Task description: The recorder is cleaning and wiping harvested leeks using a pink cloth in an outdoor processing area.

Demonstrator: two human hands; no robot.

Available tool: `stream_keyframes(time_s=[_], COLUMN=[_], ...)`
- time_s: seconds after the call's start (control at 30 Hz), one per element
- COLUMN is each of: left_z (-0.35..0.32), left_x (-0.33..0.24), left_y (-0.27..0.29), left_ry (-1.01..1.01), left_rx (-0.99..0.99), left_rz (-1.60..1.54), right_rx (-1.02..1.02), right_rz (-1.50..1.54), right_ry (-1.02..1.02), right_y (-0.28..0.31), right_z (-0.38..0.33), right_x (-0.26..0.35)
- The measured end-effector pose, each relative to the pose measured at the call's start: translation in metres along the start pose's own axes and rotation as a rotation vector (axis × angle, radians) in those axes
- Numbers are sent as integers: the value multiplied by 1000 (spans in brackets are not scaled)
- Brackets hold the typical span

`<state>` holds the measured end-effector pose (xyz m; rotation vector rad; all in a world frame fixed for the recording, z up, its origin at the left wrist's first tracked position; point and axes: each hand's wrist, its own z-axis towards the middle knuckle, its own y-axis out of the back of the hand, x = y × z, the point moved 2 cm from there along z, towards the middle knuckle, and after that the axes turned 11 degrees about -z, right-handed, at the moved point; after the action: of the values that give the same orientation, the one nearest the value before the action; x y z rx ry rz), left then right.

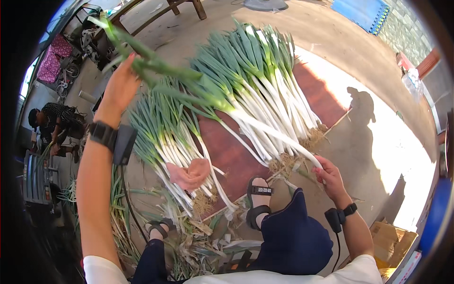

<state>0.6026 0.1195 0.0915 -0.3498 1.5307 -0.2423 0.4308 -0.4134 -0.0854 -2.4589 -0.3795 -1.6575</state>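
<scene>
A long green onion (pixel 269 128) stretches slantwise before me, its white stalk low on the right and its green leaves high on the left. My right hand (pixel 329 177) is closed round the white lower end, where the fingers hide the root. Up at the leaves, my left hand (pixel 124 83) is closed on the green part, its fingers partly hidden. Beneath the held stalk lies a large pile of green onions (pixel 265 80), roots toward me. A smaller pile of green onions (pixel 165 128) lies left of it, with a crumpled pink piece (pixel 189 174), perhaps a glove, on top.
The piles rest on a dark red board (pixel 227 151). Stripped leaves (pixel 189 246) litter the ground round my sandalled feet. At far left a person (pixel 52 125) bends beside a cart (pixel 38 177). A cardboard box (pixel 390 244) stands at lower right; a wooden bench (pixel 142 16) is behind.
</scene>
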Motion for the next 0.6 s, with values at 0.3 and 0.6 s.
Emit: stream_keyframes(time_s=[0.3, 0.6], left_z=[20, -91], left_x=[180, 313], left_y=[-115, -54], left_ry=[276, 811], left_rx=[59, -199], left_rz=[27, -85], right_rx=[-266, -350], right_rz=[-7, -171], right_ry=[-82, 18], right_y=[-13, -34], right_z=[186, 190], right_x=[-63, -66])
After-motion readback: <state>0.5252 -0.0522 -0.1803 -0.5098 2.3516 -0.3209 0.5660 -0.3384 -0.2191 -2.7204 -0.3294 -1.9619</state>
